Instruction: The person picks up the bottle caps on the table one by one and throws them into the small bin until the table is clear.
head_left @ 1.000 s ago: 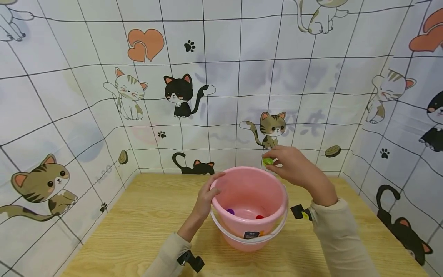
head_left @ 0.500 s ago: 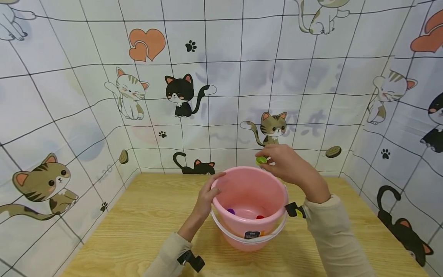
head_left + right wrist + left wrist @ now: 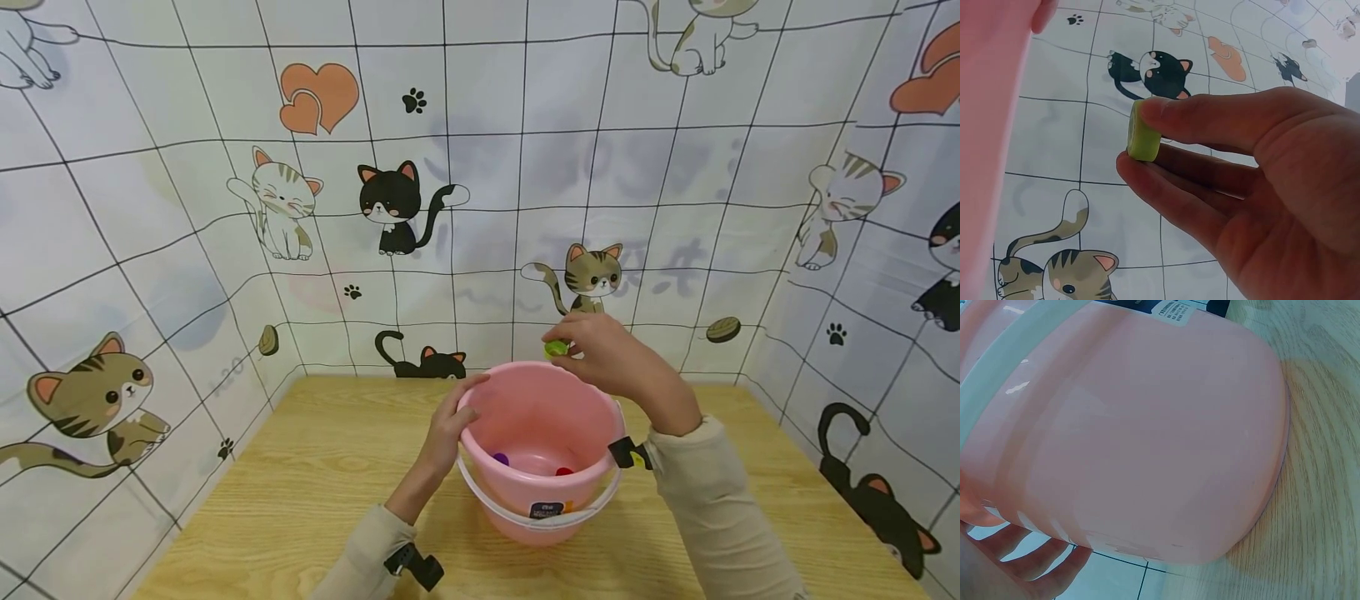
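A pink bucket [image 3: 543,417] stands upright on the table, its white handle lowered along the front. My left hand [image 3: 441,437] grips the bucket's left rim, thumb over the edge; in the left wrist view, several fingers lie along the outer wall [image 3: 1147,444]. Between thumb and fingers, my right hand [image 3: 611,354] pinches a small, round green bottle cap [image 3: 556,348], raised just above the bucket's far rim. The right wrist view has this cap [image 3: 1144,132] on edge at the fingertips. Inside the bucket lie a purple piece [image 3: 501,458] and a red piece [image 3: 564,472], partly hidden by the near wall.
The wood-grain table [image 3: 337,467] stretches out on both sides of the bucket. A white cloth [image 3: 480,167] printed with cats and grid lines hangs behind the table and along both sides. Each sleeve has a black wrist camera [image 3: 414,567].
My right hand has moved left with the green cap, from beyond the bucket's right side to over its far rim. My left hand and the bucket stay in place.
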Demonstrator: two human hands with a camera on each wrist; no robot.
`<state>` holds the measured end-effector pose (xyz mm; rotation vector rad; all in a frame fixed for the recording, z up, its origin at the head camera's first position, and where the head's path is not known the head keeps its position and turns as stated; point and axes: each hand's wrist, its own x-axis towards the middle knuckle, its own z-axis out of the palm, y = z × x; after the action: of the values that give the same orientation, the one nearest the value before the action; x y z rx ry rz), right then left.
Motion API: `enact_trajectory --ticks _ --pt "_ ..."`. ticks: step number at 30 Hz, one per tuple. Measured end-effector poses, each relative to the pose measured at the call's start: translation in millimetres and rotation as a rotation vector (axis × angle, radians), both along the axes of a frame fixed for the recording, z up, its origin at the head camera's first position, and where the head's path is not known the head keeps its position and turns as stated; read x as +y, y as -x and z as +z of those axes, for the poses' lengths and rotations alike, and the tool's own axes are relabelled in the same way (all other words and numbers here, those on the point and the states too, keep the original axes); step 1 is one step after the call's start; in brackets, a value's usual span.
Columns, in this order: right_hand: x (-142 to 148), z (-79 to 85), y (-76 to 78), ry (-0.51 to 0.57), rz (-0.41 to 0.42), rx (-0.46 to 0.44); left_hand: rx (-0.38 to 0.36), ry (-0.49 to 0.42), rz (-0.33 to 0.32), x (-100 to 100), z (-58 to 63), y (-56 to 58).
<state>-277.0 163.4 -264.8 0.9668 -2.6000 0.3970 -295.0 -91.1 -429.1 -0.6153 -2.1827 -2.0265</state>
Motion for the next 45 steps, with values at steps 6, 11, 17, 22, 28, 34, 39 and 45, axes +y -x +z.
enact_trajectory --ticks 6,11,17,22,28,34,39,45 --pt "-1.8 -4.3 5.4 0.002 0.014 -0.002 0.005 -0.003 -0.001 -0.9 0.0 0.0" --pt "-3.9 -5.5 7.7 -0.006 0.028 0.009 0.006 0.000 -0.006 -0.5 0.2 0.6" --pt "-5.6 -6.3 7.0 -0.016 0.030 0.006 0.002 0.012 -0.003 1.1 1.3 0.2" --pt "-6.0 -7.0 7.7 -0.007 0.034 0.006 0.005 0.007 -0.001 1.5 2.8 -0.1" --pt "-6.2 -8.7 8.4 -0.007 0.038 0.004 0.000 0.007 -0.001 1.5 1.9 -0.2" --pt "-6.6 -9.3 8.6 -0.004 0.032 -0.002 0.003 0.003 -0.006 1.1 1.6 -0.1" --pt "-6.7 -9.7 9.0 -0.003 0.025 -0.012 0.000 0.002 -0.001 0.8 1.5 -0.5" --pt "-7.3 -10.8 10.4 -0.001 0.031 -0.006 -0.003 0.000 0.003 0.6 1.7 -1.0"
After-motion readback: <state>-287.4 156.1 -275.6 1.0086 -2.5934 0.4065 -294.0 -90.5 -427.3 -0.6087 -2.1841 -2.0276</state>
